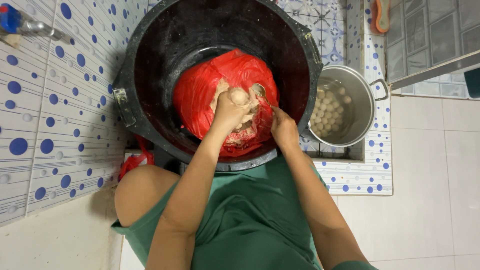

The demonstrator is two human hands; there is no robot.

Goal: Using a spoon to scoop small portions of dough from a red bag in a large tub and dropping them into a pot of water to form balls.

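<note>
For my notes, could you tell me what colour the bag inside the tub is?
The plastic bag is red, seen best in the head view.

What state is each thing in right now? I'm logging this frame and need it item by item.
Left hand: closed around a lump of paste.
Right hand: holding a spoon, bowl by the lump.
Red bag: open, paste inside.
Black tub: upright, holding the bag.
Metal pot: uncovered, balls in water.

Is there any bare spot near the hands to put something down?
Bare floor tile lies right of the metal pot. The black tub is crowded: red bag of paste, left hand, and right hand with spoon.
</note>
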